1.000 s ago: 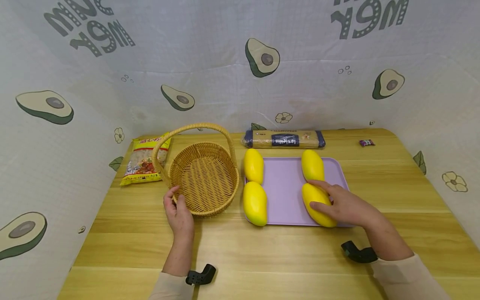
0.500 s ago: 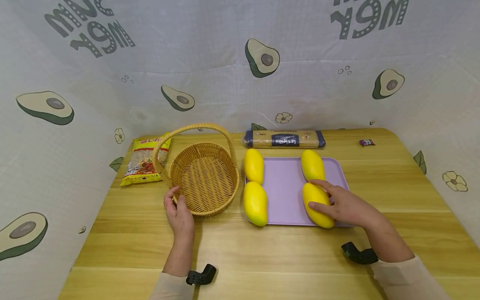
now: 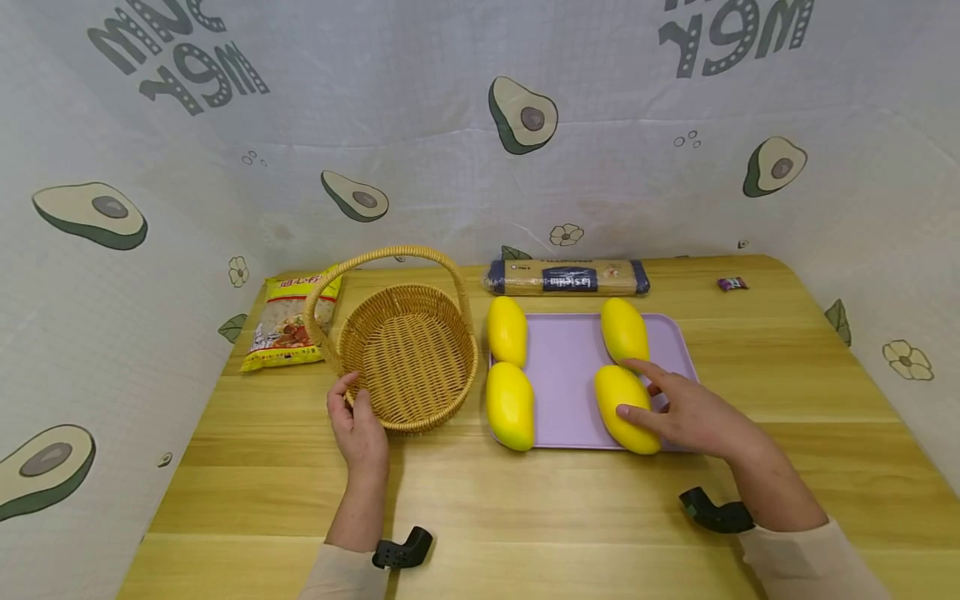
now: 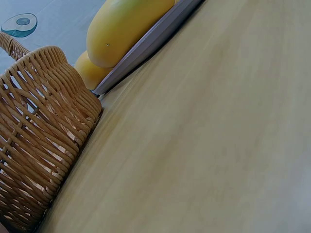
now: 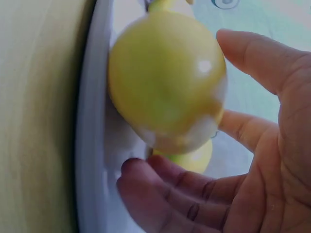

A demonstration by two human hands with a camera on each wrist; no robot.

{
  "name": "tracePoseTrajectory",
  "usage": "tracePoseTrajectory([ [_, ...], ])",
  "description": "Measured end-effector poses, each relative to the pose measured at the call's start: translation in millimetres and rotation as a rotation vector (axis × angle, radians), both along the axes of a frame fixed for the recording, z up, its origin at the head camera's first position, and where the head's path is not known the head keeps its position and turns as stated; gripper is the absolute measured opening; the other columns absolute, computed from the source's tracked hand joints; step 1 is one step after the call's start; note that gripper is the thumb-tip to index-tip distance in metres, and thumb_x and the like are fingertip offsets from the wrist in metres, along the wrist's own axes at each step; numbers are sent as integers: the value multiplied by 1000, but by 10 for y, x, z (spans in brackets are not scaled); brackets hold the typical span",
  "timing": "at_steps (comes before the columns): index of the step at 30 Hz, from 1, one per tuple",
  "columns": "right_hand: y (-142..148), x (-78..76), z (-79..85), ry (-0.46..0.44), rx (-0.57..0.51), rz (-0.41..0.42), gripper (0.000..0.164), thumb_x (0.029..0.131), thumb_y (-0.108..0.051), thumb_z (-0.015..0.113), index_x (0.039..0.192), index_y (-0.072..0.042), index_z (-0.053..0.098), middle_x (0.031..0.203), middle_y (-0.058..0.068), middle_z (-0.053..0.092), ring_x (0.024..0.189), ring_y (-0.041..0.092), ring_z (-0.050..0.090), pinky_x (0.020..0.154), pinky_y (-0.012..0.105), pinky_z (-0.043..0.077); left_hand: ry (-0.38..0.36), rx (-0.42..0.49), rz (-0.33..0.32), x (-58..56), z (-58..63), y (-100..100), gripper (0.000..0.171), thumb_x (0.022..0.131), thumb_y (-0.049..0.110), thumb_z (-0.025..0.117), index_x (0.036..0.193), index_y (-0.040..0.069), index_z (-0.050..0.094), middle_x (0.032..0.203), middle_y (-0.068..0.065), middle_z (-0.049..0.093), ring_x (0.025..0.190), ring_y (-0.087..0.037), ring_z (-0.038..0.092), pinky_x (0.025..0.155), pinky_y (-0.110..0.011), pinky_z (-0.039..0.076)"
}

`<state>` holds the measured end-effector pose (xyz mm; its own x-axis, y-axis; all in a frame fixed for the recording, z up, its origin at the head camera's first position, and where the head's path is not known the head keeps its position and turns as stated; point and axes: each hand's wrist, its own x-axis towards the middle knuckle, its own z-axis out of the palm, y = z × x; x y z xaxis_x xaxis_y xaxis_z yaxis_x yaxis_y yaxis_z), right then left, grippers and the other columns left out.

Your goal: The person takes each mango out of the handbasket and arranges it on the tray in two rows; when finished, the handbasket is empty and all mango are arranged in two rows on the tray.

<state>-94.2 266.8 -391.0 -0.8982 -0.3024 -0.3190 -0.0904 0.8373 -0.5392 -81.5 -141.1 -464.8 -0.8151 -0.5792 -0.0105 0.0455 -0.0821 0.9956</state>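
Note:
In the head view, my left hand (image 3: 360, 433) holds the near left rim of a round wicker basket (image 3: 408, 367) with a tall arched handle. Its fingertips are partly hidden at the weave. A lilac tray (image 3: 566, 383) bears yellow mangoes at its left and right sides. My right hand (image 3: 693, 412) lies spread around the right side of the near right mango (image 3: 613, 390), its thumb over the fruit. In the right wrist view, a gap shows between the lower fingers and this mango (image 5: 165, 73), while the thumb tip meets its edge. The far right mango (image 3: 624, 327) is just beyond my fingertips.
Two more mangoes, one far (image 3: 507, 329) and one near (image 3: 511, 408), line the tray's left side beside the basket. Behind the tray lies a spaghetti pack (image 3: 570, 277). A yellow food bag (image 3: 288, 325) is left of the basket. A small purple wrapped candy (image 3: 732, 284) lies far right.
The near right mango has shifted slightly left on the tray, and a gap has opened between it and my right palm. My left hand and the basket stay in place.

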Motion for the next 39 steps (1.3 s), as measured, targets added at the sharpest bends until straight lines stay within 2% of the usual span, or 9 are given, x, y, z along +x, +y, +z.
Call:
tracePoseTrajectory([
  [4,-13,9,-14,-7,-13,-9,81,95,-51,66,157,-9,33,120,26,61,89,23,59,65,32,49,2,0,-5,-9,-1,-1,31,103,9,41,133,1,47,161,-6,31,155,-17,18,122,-42,23],
  [16,36,9,-31,-64,-5,-60,85,95,-54,65,158,-10,28,127,33,56,93,26,63,64,31,52,-18,7,-12,-8,-5,-17,31,104,11,41,133,4,48,164,-4,28,157,-17,13,124,-44,20],
  [23,40,29,4,-43,-1,-67,86,97,-55,62,159,-8,26,132,36,55,99,31,65,72,39,55,-20,8,-4,-12,1,-25,30,104,11,40,132,7,49,162,-5,30,154,-17,20,120,-42,25],
  [29,24,19,90,91,26,-142,86,99,-56,57,161,-6,25,143,37,47,113,48,62,84,58,56,-30,16,6,-2,-3,-43,31,104,10,44,134,4,48,164,-3,29,157,-18,14,125,-43,19],
  [31,17,17,141,153,35,-182,84,100,-55,55,162,-7,24,145,37,45,118,52,57,86,63,53,-25,18,21,3,14,-38,31,104,10,46,134,5,48,165,-5,28,157,-21,16,125,-45,19],
  [33,1,30,194,211,44,-224,80,102,-52,55,162,-8,26,146,36,44,119,53,54,87,66,51,14,6,54,1,42,-30,30,102,8,48,132,2,49,164,-9,27,155,-26,21,124,-47,20],
  [36,-50,65,250,312,67,-273,74,102,-47,57,160,-8,32,145,35,44,116,51,54,86,67,50,103,-84,119,21,118,-1,27,99,4,51,125,-2,52,161,-15,26,151,-30,26,121,-51,21],
  [39,-118,98,281,431,92,-300,65,100,-37,61,154,-7,41,144,33,44,119,52,51,91,70,47,201,-249,148,64,232,52,24,97,0,53,120,-6,55,157,-18,27,149,-30,23,119,-55,19],
])
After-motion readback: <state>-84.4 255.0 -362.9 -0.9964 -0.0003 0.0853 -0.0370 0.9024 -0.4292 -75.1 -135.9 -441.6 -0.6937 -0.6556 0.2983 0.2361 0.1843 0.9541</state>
